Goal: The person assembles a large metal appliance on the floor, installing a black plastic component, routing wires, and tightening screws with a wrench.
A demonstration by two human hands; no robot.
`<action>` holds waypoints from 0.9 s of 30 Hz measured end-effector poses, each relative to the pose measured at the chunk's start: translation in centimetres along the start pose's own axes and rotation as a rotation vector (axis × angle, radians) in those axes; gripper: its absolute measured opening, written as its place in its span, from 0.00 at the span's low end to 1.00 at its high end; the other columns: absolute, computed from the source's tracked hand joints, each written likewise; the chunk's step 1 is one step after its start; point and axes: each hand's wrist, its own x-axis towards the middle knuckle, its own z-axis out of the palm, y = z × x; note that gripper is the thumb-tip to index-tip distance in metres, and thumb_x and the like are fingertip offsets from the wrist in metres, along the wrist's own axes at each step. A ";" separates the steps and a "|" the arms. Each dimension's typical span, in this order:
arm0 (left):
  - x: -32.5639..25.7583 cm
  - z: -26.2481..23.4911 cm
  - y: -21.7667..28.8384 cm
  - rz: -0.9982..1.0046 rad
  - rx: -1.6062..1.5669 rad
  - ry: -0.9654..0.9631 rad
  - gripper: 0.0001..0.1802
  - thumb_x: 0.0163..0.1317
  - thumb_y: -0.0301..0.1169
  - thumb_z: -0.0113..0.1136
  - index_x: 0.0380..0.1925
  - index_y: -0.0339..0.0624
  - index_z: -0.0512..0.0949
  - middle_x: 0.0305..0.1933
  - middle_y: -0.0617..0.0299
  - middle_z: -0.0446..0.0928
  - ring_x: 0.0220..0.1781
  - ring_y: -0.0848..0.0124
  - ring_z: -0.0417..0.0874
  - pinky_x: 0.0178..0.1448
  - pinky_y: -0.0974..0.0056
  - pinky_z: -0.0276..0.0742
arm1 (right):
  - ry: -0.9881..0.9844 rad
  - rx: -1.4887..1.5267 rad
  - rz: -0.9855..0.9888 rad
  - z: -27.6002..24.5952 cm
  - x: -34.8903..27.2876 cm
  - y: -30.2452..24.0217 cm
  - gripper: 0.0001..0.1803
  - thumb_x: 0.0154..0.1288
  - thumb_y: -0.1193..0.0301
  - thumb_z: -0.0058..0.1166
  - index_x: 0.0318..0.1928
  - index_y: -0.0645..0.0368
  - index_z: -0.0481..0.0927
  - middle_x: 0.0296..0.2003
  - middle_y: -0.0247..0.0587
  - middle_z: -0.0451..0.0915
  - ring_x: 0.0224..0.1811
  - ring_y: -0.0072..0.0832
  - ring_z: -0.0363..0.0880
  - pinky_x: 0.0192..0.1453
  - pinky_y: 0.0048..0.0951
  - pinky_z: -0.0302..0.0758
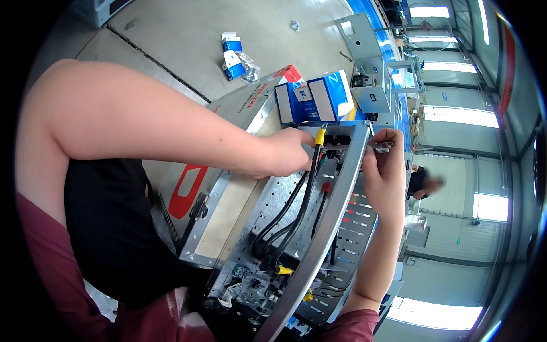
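Note:
My left hand (288, 153) reaches into a metal cabinet frame (336, 199), its fingers curled beside the top of a black cable (305, 196). The cable ends in a yellow sleeve (320, 135) with a metal lug. Those fingertips are partly hidden, and I cannot make out what they grip. On the frame's outer right side, my right hand (387, 165) is closed around a shiny metal tool (382, 147), perhaps a wrench; its full shape is hidden. Lower inside the frame are a red-sleeved cable end (326, 187) and another yellow sleeve (284, 270).
Left of the frame lies a large toolbox-like case (228, 199) with red markings. Blue-and-white boxes (327, 97) stand at the frame's far end. Smaller cartons (232, 65) and plastic wrap (249, 68) lie on the floor. Beyond are grey cabinets (373, 85) and a person (419, 181).

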 end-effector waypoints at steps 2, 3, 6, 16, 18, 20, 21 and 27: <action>-0.2 -0.1 -0.1 -0.003 0.002 0.007 0.28 0.67 0.28 0.65 0.68 0.40 0.76 0.54 0.51 0.77 0.54 0.64 0.74 0.56 0.59 0.67 | 0.000 -0.035 0.001 0.1 -0.1 -0.2 0.15 0.75 0.78 0.52 0.57 0.62 0.66 0.43 0.45 0.78 0.37 0.23 0.83 0.41 0.26 0.80; -0.2 -0.1 -0.2 0.000 0.007 0.010 0.29 0.67 0.29 0.67 0.68 0.38 0.77 0.60 0.47 0.77 0.61 0.59 0.76 0.64 0.58 0.70 | 0.003 -0.046 0.002 0.2 -0.2 -0.4 0.15 0.75 0.78 0.52 0.57 0.62 0.66 0.44 0.46 0.78 0.37 0.23 0.83 0.41 0.27 0.80; -0.4 -0.2 -0.1 0.004 0.025 0.015 0.30 0.66 0.31 0.68 0.68 0.37 0.77 0.65 0.44 0.79 0.67 0.56 0.79 0.69 0.56 0.74 | -0.002 -0.078 0.003 0.4 -0.5 -0.7 0.16 0.76 0.78 0.52 0.59 0.62 0.65 0.45 0.47 0.77 0.36 0.23 0.83 0.40 0.26 0.79; 0.3 0.0 -0.2 -0.042 -0.024 0.042 0.25 0.69 0.25 0.65 0.66 0.44 0.78 0.29 0.64 0.77 0.19 0.82 0.66 0.24 0.67 0.54 | -0.105 -0.119 -0.095 -0.6 1.0 -0.6 0.15 0.76 0.81 0.49 0.57 0.63 0.64 0.38 0.52 0.80 0.31 0.38 0.85 0.37 0.34 0.79; 0.6 0.1 -0.8 -0.002 -0.019 0.039 0.26 0.68 0.25 0.65 0.67 0.44 0.77 0.30 0.64 0.78 0.20 0.82 0.66 0.24 0.68 0.55 | -0.085 -0.142 -0.143 -0.2 0.7 -0.4 0.16 0.75 0.81 0.51 0.57 0.63 0.63 0.37 0.52 0.81 0.31 0.39 0.86 0.37 0.35 0.79; 0.1 -0.2 -0.4 -0.002 -0.016 0.023 0.27 0.68 0.23 0.64 0.68 0.45 0.77 0.33 0.61 0.79 0.24 0.81 0.70 0.28 0.68 0.60 | -0.038 -0.165 -0.118 0.2 0.5 -0.2 0.16 0.72 0.82 0.54 0.55 0.64 0.65 0.36 0.51 0.81 0.32 0.39 0.86 0.37 0.34 0.79; -0.1 -0.2 -0.5 -0.008 -0.023 0.010 0.27 0.68 0.23 0.63 0.68 0.45 0.77 0.34 0.61 0.79 0.26 0.80 0.71 0.29 0.68 0.61 | -0.051 -0.204 -0.112 0.2 0.0 0.0 0.15 0.70 0.82 0.56 0.53 0.64 0.67 0.36 0.50 0.81 0.32 0.38 0.86 0.37 0.33 0.79; 0.1 0.0 -0.4 0.036 -0.014 0.033 0.28 0.66 0.25 0.64 0.67 0.43 0.77 0.43 0.56 0.81 0.40 0.72 0.76 0.42 0.63 0.69 | -0.292 -0.250 -0.434 0.9 -4.5 2.3 0.16 0.46 0.83 0.66 0.39 0.58 0.83 0.34 0.38 0.86 0.34 0.42 0.86 0.40 0.39 0.82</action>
